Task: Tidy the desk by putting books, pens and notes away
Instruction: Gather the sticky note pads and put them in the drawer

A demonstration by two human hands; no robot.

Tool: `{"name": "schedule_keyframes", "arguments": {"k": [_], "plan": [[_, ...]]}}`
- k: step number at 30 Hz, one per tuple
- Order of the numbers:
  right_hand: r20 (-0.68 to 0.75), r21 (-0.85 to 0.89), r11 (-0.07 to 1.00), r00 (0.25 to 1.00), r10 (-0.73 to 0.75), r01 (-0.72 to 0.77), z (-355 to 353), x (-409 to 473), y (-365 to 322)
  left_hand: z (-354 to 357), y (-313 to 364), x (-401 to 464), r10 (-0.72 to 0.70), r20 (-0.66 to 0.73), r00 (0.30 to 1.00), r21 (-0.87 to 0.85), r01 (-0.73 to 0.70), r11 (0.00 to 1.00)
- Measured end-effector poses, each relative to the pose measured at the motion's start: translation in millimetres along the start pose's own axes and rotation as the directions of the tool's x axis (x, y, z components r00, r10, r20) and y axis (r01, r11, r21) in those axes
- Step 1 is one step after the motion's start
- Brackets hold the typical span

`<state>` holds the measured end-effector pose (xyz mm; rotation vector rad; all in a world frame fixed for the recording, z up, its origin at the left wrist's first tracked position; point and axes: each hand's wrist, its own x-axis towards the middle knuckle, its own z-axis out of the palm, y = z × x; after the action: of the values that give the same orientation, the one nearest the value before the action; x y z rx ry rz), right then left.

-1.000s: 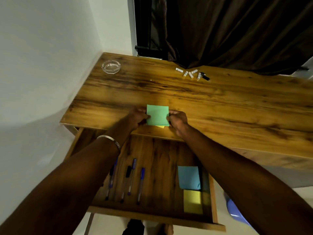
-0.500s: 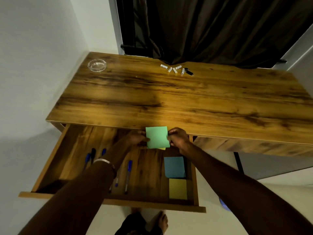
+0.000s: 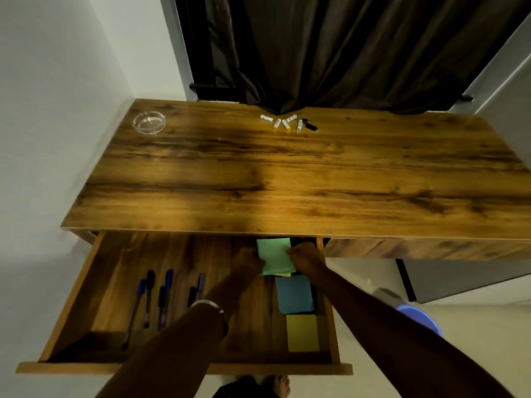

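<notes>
Green notes (image 3: 274, 255) pinched by both hands' fingers (image 3: 291, 251).

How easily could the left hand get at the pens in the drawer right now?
Probably yes, once freed: the left hand grips the green notes, but the pens lie uncovered in the open drawer beside that forearm.

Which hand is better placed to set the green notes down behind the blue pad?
Probably the right hand. It pinches the green notes on the side near the drawer's right wall, directly behind the blue pad. The left hand grips the other edge, farther from that corner.
</notes>
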<state>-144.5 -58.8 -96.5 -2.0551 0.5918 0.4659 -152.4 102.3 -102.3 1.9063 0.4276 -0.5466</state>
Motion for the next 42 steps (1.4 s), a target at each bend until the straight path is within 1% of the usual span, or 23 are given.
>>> {"name": "schedule_keyframes", "arguments": {"k": [2,5,7,9,11,13,16,20,24,27,31,33,34,36,38,40,42], "plan": [[0.013,-0.005,1.0,1.0,0.013,-0.013,-1,1,0,5,-2,7,0.016,-0.015,1.0,-0.007,-0.016,1.0],[-0.004,-0.015,0.999,1.0,0.03,-0.03,-2,5,3,10,0,7,0.055,0.038,0.998,-0.085,-0.052,0.995],[0.038,-0.074,0.997,0.999,0.019,-0.016,-6,7,4,15,2,4,0.065,0.08,0.995,-0.131,-0.054,0.99],[0.081,-0.118,0.992,0.996,0.048,-0.038,-6,7,4,20,0,6,0.066,0.089,0.994,-0.146,-0.053,0.988],[0.084,-0.046,0.995,0.992,0.093,-0.09,-3,7,4,25,-1,9,0.061,0.102,0.993,-0.154,-0.045,0.987],[0.095,-0.001,0.994,0.99,0.106,-0.106,-1,8,7,28,-2,9,0.049,0.135,0.99,-0.172,-0.025,0.985],[0.152,0.016,0.994,0.983,0.106,-0.11,0,7,11,30,-3,10,0.046,0.189,0.981,-0.197,-0.008,0.98],[0.177,0.001,0.995,0.98,0.095,-0.096,1,9,14,33,-2,14,0.064,0.205,0.977,-0.203,-0.021,0.979],[0.178,-0.094,0.995,0.982,0.058,-0.042,3,6,15,37,1,16,0.082,0.226,0.971,-0.16,-0.046,0.986],[0.217,-0.224,0.974,0.976,0.012,0.038,7,3,15,41,-4,26,0.103,0.257,0.961,-0.055,-0.092,0.994],[0.271,-0.361,0.928,0.963,0.009,0.093,11,0,21,44,-6,26,0.091,0.295,0.951,-0.037,-0.084,0.996],[0.283,-0.398,0.911,0.959,0.009,0.109,11,0,24,43,-9,27,0.053,0.309,0.95,0.03,-0.066,0.997],[0.285,-0.411,0.905,0.958,0.014,0.109,10,0,25,44,-10,29,0.046,0.313,0.949,0.036,-0.061,0.998],[0.292,-0.429,0.895,0.956,0.01,0.121,9,0,24,49,-13,32,0.111,0.327,0.938,-0.003,-0.117,0.993],[0.275,-0.43,0.895,0.961,0.005,0.119,11,0,24,48,-16,30,0.119,0.325,0.938,0.021,-0.133,0.991],[0.261,-0.459,0.877,0.965,-0.02,0.142,12,-2,25,46,-14,24,0.133,0.319,0.938,0.007,-0.143,0.99],[0.256,-0.491,0.854,0.966,-0.047,0.171,14,-5,27,45,-14,23,0.184,0.325,0.928,-0.009,-0.192,0.981]]}}
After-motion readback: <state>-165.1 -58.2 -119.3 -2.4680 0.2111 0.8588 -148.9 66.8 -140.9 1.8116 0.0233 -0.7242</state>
